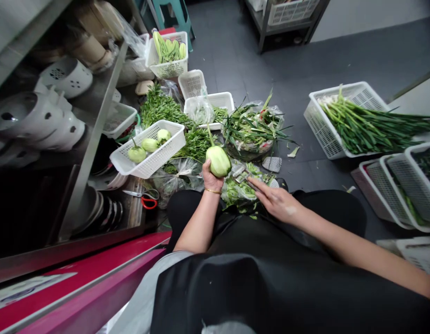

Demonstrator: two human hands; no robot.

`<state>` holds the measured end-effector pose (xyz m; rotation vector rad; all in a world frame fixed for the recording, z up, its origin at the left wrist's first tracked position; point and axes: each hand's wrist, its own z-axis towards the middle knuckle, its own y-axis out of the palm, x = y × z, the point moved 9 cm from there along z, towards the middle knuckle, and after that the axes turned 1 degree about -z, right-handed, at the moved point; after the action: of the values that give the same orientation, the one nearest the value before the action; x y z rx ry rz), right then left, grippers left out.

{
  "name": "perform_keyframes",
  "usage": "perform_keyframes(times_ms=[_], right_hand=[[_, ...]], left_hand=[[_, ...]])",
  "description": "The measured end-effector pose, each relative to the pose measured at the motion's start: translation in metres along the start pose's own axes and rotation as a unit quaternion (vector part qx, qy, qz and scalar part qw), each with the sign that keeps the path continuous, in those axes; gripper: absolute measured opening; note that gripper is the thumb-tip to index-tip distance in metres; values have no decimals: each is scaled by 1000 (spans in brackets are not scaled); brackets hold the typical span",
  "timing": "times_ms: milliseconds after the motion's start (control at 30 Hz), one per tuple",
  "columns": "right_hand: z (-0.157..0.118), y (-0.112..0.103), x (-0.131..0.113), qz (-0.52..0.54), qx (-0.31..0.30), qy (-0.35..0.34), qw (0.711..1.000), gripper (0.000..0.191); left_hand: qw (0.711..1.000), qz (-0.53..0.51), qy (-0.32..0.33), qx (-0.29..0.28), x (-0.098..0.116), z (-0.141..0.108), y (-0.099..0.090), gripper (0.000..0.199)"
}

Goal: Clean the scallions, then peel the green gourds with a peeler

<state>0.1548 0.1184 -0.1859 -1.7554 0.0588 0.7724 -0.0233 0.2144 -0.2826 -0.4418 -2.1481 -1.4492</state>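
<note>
My left hand [211, 180] is closed round a round green eggplant [219, 162], its long stem pointing up and away. Pale streaks show on the eggplant where skin is off. In my right hand [276, 199] is a peeler [241, 175], its head just right of the eggplant and apart from it. Beneath both hands sits a bag of green peelings [236, 190]. Left of the eggplant, a white basket [159, 160] carries three more pale green eggplants [150, 145].
Red-handled scissors [148, 202] lie on the shelf edge at left. Leafy greens [162, 109] and a heap of green trimmings [251, 127] cover the floor ahead. At right stand a basket of long green stalks [364, 120] and stacked white baskets [396, 190].
</note>
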Motion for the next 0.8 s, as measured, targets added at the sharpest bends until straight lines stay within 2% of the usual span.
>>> perform_keyframes(times_ms=[100,200,300,400,433,500,567,633,700,800], right_hand=[[49,-37,-23,11,58,-22,998,52],[78,-45,-33,47,97,-35,994,52],[61,-20,-24,80,95,-33,992,51],[23,13,-14,91,22,-45,995,52],[14,16,-13,91,5,-51,995,52],[12,7,-12,81,14,-53,995,52],[26,-12,-13,65,54,-41,996,52],[43,-19,-16,48,75,-34,995,53],[45,-9,-14,32,69,-27,997,54],[19,23,5,14,32,-3,999,57]], left_hand=[[998,-6,-62,-21,-8,-7,10,47],[996,-17,-76,-36,-10,-10,12,56],[994,-45,-93,-29,-11,-7,6,65],[992,-29,-118,17,-15,-2,-6,71],[992,-21,-119,24,-15,-1,-8,69],[995,-16,-100,20,-13,1,-5,60],[997,-15,-78,2,-10,1,0,51],[997,-11,-72,-10,-9,1,4,46],[998,-11,-54,-2,-5,1,3,45],[999,-10,-35,32,0,3,-5,43]])
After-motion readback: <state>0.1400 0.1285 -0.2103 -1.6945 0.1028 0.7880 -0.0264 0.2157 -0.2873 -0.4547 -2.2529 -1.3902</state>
